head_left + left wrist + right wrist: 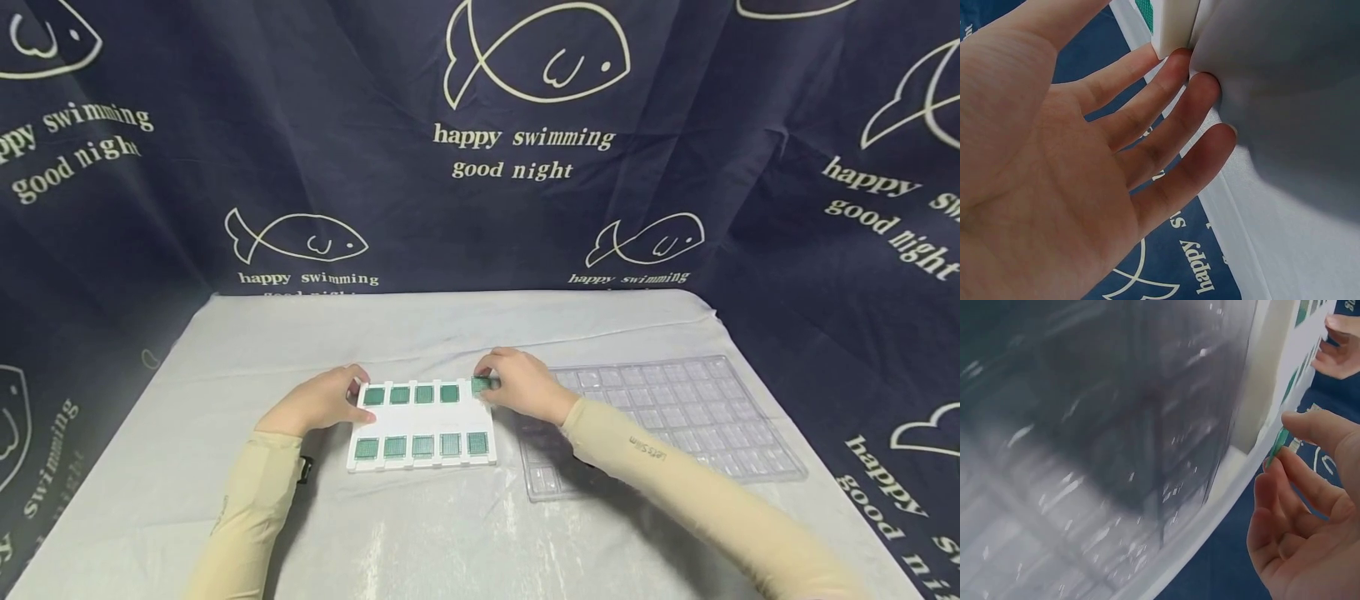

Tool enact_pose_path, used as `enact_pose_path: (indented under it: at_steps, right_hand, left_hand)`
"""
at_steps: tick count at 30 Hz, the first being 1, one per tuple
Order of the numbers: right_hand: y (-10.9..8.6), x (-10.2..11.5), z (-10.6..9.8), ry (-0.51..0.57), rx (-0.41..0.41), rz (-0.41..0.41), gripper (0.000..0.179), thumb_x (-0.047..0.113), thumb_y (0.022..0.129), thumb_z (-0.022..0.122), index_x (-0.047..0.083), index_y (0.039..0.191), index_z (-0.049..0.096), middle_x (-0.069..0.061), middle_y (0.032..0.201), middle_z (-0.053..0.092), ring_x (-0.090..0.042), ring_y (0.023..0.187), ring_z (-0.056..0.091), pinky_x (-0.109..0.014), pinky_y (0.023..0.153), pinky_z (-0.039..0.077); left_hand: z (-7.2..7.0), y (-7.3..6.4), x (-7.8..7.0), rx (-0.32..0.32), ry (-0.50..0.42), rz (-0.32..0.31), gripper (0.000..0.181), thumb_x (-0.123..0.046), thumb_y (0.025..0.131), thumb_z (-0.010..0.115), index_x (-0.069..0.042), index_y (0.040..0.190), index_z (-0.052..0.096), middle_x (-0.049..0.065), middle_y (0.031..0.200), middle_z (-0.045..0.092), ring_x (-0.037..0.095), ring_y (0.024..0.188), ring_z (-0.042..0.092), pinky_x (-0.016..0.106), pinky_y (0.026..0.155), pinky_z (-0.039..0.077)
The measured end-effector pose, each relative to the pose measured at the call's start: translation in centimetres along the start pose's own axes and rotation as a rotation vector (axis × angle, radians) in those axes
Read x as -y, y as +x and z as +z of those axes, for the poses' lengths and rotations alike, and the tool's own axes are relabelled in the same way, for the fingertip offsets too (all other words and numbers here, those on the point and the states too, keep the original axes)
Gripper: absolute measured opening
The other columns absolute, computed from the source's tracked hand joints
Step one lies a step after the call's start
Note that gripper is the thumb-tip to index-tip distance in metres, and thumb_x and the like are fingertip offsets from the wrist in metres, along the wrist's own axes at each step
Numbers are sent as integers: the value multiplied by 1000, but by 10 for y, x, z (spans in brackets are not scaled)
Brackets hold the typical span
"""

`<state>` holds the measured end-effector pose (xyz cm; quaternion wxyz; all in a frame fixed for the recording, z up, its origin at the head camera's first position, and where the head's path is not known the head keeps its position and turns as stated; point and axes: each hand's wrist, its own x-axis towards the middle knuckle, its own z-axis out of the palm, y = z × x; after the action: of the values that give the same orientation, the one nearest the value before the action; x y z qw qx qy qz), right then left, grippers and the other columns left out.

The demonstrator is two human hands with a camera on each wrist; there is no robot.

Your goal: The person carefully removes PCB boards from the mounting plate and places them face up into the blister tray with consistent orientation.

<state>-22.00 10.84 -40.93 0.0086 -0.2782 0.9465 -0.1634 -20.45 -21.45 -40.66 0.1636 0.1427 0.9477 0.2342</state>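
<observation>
A white slotted holder point(420, 418) lies on the table with small green perforated circuit boards in two rows, such as the one in the near right corner point(477, 443). My left hand point(324, 398) grips its left end, the thumb over the top face and fingers at the edge. In the left wrist view, fingertips point(1175, 65) meet the holder's white side point(1175, 28). Between thumb and fingers, my right hand point(525, 385) pinches a green circuit board point(1279, 442) at the holder's far right corner. The fingers partly cover that board.
A clear plastic tray point(675, 408) with many small compartments lies on the right, partly under my right forearm. White cloth point(420, 533) covers the table. A dark blue curtain with fish prints point(525, 233) hangs behind and at the sides.
</observation>
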Motion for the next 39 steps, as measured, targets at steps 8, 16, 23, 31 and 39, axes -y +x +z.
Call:
enact_pose_path:
  at_steps: [8, 16, 23, 31, 39]
  right_hand:
    - [-8, -20, -10, -12, -14, 6, 32, 22, 84, 81, 12, 113, 73, 0, 108, 72, -21, 100, 70, -41, 91, 57]
    - [-18, -39, -15, -6, 3, 43, 32, 20, 84, 82, 10, 113, 73, -3, 110, 72, -25, 105, 69, -44, 95, 56]
    - [-23, -54, -14, 30, 20, 64, 32, 16, 84, 81, 7, 113, 73, -6, 112, 72, -25, 103, 68, -45, 97, 55]
    - [-23, -62, -12, 31, 34, 74, 32, 17, 84, 81, 8, 114, 73, -6, 113, 72, -24, 103, 67, -44, 97, 55]
    - [-20, -66, -13, 45, 44, 76, 32, 18, 84, 81, 8, 114, 73, -5, 113, 73, -24, 106, 67, -46, 101, 53]
  left_hand:
    - [1, 1, 0, -2, -9, 5, 58, -25, 79, 85, 0, 123, 58, 16, 113, 70, 26, 101, 64, 51, 95, 51]
    - [0, -1, 1, -3, -4, 13, 58, -25, 79, 86, 0, 123, 57, 17, 113, 70, 28, 101, 64, 52, 95, 51]
    - [-1, -2, -1, -2, -3, 5, 60, -26, 79, 86, 1, 125, 57, 17, 114, 69, 29, 103, 64, 52, 96, 51]
    - [-2, -3, -3, -2, 5, 10, 60, -25, 79, 86, 1, 124, 57, 18, 114, 69, 30, 102, 65, 53, 95, 52]
    - [1, 0, 0, -6, 8, 11, 57, -26, 79, 85, -1, 122, 58, 17, 115, 70, 30, 104, 65, 54, 96, 51]
